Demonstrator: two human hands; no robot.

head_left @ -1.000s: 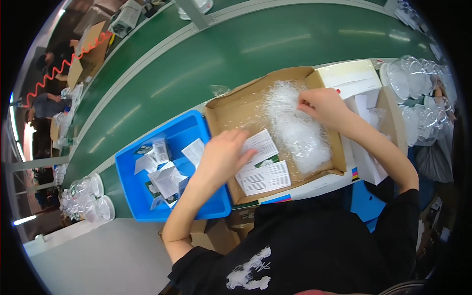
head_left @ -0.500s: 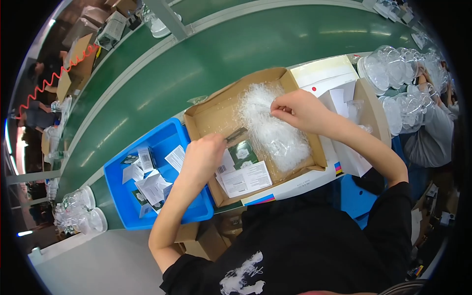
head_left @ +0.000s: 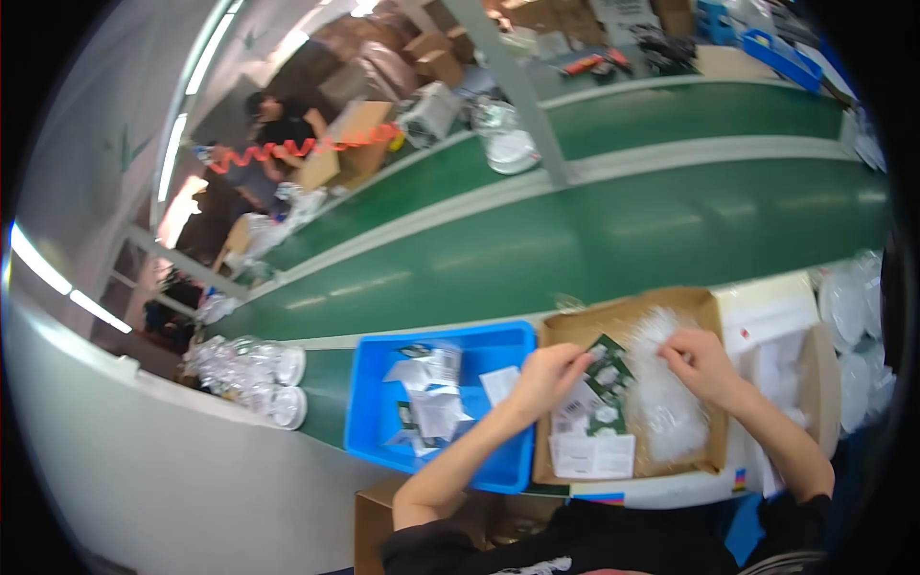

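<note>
My left hand [head_left: 554, 376] is closed in a pinch on the edge of a green printed card [head_left: 609, 367], above the left part of a shallow cardboard tray [head_left: 714, 311]. White printed slips [head_left: 594, 456] and more green printed pieces lie beneath it in the tray. On the tray's right side is a heap of fine, clear plastic strands [head_left: 671, 422]. Over that heap, my right hand [head_left: 704, 364] has its thumb and fingers pressed together; anything between them is too small to make out.
Left of the tray stands a blue plastic bin [head_left: 359, 422] with folded slips and small printed boxes. An open box [head_left: 819, 383] with white contents is at the right. Beyond runs a green conveyor belt [head_left: 575, 225]. Clear-wrapped round items [head_left: 287, 383] stand at the left; a person [head_left: 283, 129] is far off.
The view has swung up and leftward, so tray and bin appear lower and farther right. In my left hand, the green card now shows its printed face rather than its edge.
</note>
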